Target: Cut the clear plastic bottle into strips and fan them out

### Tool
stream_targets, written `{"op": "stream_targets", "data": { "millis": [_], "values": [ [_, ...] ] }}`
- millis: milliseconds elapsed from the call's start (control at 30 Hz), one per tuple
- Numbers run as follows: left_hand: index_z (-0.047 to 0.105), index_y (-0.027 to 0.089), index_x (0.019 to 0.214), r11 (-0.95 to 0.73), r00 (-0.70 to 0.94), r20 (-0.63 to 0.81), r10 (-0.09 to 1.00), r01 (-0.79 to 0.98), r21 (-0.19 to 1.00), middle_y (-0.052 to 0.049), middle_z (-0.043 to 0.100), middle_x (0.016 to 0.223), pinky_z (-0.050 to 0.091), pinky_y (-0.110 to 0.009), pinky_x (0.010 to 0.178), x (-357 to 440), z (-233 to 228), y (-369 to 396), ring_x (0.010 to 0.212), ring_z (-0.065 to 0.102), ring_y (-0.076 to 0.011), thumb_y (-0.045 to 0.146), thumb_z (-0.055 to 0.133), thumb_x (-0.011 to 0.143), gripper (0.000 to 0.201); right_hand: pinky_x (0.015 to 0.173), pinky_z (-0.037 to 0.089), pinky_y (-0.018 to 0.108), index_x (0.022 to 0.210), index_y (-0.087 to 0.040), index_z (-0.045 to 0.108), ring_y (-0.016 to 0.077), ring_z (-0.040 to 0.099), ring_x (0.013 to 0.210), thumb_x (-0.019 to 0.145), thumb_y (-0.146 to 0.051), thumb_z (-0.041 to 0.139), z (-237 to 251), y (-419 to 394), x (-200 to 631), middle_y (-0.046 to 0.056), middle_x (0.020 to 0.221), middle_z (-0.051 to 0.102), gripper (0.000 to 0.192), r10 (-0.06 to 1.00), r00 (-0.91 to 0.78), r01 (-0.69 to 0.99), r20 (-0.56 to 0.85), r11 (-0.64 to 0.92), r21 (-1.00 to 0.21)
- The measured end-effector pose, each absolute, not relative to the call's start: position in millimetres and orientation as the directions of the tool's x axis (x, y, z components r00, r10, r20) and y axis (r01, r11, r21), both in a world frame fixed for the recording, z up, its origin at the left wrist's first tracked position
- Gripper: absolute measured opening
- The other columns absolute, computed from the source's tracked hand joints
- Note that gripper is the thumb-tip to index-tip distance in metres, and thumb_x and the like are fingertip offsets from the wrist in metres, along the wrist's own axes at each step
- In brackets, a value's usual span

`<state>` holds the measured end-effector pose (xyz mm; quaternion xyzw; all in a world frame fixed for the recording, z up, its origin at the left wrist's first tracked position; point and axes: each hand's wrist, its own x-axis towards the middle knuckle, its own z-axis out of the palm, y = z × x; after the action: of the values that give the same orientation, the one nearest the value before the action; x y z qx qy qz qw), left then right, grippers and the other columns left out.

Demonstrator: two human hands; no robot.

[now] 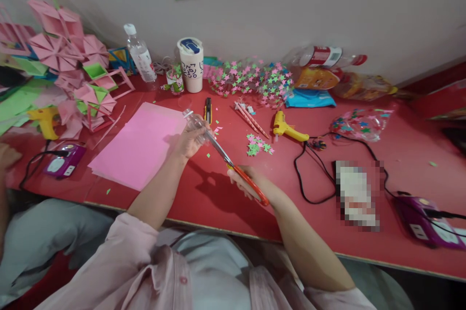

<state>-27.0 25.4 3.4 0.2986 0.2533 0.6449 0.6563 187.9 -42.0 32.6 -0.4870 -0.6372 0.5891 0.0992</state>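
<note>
My left hand [192, 139] is closed around a small clear plastic bottle piece [193, 118], its neck pointing up and away from me. My right hand [244, 181] grips large scissors [251, 185] by their orange-red handles. The metal blades reach up and left to the bottle piece beside my left fingers; whether they bite into the plastic I cannot tell. Under my left forearm lie pink paper sheets [136, 142]. Beyond the hands, a yellow-and-black box cutter [208, 110] rests near tiny paper scraps. Pink and green paper stars [257, 145] lie in a loose pile.
A yellow glue gun [289, 128] with a black cord is at right, near a bag of stars [362, 124]. Purple power boxes [429, 222] sit at both sides. A white tumbler [191, 65], water bottle [141, 55] and pink paper shapes [58, 53] stand along the wall. Another person's hand [8, 156] shows at left.
</note>
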Motion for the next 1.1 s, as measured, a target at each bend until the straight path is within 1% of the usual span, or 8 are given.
{"op": "stream_targets", "data": {
  "millis": [233, 433, 533, 600, 667, 800, 967, 1100],
  "values": [
    [0.050, 0.023, 0.088, 0.015, 0.066, 0.042, 0.997, -0.682, 0.731, 0.006, 0.062, 0.071, 0.049, -0.026, 0.066, -25, 8, 25, 0.064, 0.060, -0.0099, 0.013, 0.075, 0.060, 0.039, 0.039, 0.033, 0.020, 0.068, -0.020, 0.047, 0.0062, 0.042, 0.036, 0.078, -0.070, 0.051, 34, -40, 185, -0.009, 0.047, 0.039, 0.052, 0.761, -0.471, 0.534, -0.446, -0.156, -0.831],
    [0.052, 0.023, 0.089, -0.006, 0.072, 0.078, 0.994, -0.697, 0.717, 0.006, 0.063, 0.071, 0.048, -0.025, 0.066, -25, 6, 24, 0.066, 0.060, -0.0096, 0.014, 0.076, 0.061, 0.038, 0.035, 0.032, 0.019, 0.062, -0.021, 0.043, 0.0063, 0.038, 0.029, 0.077, -0.070, 0.050, 37, -39, 174, -0.010, 0.038, 0.036, 0.051, 0.754, -0.404, 0.607, -0.518, -0.203, -0.769],
    [0.052, 0.023, 0.090, -0.025, 0.064, 0.098, 0.993, -0.698, 0.715, 0.006, 0.063, 0.072, 0.048, -0.025, 0.068, -26, 5, 25, 0.067, 0.061, -0.0092, 0.015, 0.075, 0.063, 0.037, 0.035, 0.031, 0.019, 0.061, -0.021, 0.042, 0.0054, 0.037, 0.029, 0.076, -0.067, 0.053, 35, -41, 170, -0.009, 0.037, 0.037, 0.050, 0.774, -0.360, 0.602, -0.520, -0.233, -0.764],
    [0.052, 0.023, 0.090, -0.032, 0.060, 0.104, 0.993, -0.702, 0.712, 0.006, 0.063, 0.072, 0.048, -0.025, 0.069, -27, 6, 25, 0.067, 0.061, -0.0092, 0.014, 0.075, 0.063, 0.037, 0.034, 0.031, 0.019, 0.061, -0.021, 0.041, 0.0054, 0.037, 0.029, 0.075, -0.069, 0.054, 34, -41, 170, -0.010, 0.038, 0.036, 0.051, 0.781, -0.367, 0.575, -0.506, -0.237, -0.783],
    [0.052, 0.023, 0.089, -0.029, 0.057, 0.096, 0.994, -0.699, 0.715, 0.006, 0.062, 0.071, 0.049, -0.025, 0.068, -26, 7, 24, 0.066, 0.061, -0.0096, 0.014, 0.075, 0.062, 0.036, 0.034, 0.031, 0.020, 0.063, -0.022, 0.042, 0.0060, 0.037, 0.029, 0.074, -0.072, 0.052, 34, -42, 172, -0.010, 0.039, 0.035, 0.052, 0.766, -0.411, 0.544, -0.495, -0.229, -0.807],
    [0.053, 0.022, 0.086, 0.025, 0.089, 0.047, 0.995, -0.672, 0.741, 0.005, 0.062, 0.071, 0.050, -0.028, 0.069, -24, 8, 22, 0.066, 0.062, -0.0114, 0.014, 0.076, 0.061, 0.035, 0.035, 0.034, 0.020, 0.066, -0.021, 0.043, 0.0059, 0.039, 0.030, 0.075, -0.074, 0.048, 36, -40, 175, -0.010, 0.043, 0.037, 0.054, 0.753, -0.466, 0.519, -0.465, -0.193, -0.833],
    [0.054, 0.021, 0.086, 0.052, 0.095, 0.016, 0.995, -0.669, 0.741, 0.005, 0.062, 0.071, 0.051, -0.032, 0.076, -22, 6, 22, 0.068, 0.063, -0.0124, 0.013, 0.077, 0.061, 0.036, 0.034, 0.033, 0.020, 0.066, -0.022, 0.043, 0.0063, 0.038, 0.028, 0.078, -0.072, 0.047, 35, -39, 173, -0.011, 0.038, 0.036, 0.052, 0.748, -0.453, 0.518, -0.485, -0.222, -0.826],
    [0.055, 0.022, 0.086, 0.056, 0.100, 0.016, 0.995, -0.672, 0.739, 0.004, 0.063, 0.073, 0.052, -0.033, 0.080, -22, 4, 22, 0.079, 0.066, -0.0156, 0.012, 0.077, 0.062, 0.033, 0.031, 0.031, 0.020, 0.063, -0.022, 0.042, 0.0068, 0.037, 0.026, 0.077, -0.070, 0.051, 33, -39, 170, -0.011, 0.035, 0.035, 0.051, 0.757, -0.405, 0.539, -0.514, -0.256, -0.802]
  ]
}}
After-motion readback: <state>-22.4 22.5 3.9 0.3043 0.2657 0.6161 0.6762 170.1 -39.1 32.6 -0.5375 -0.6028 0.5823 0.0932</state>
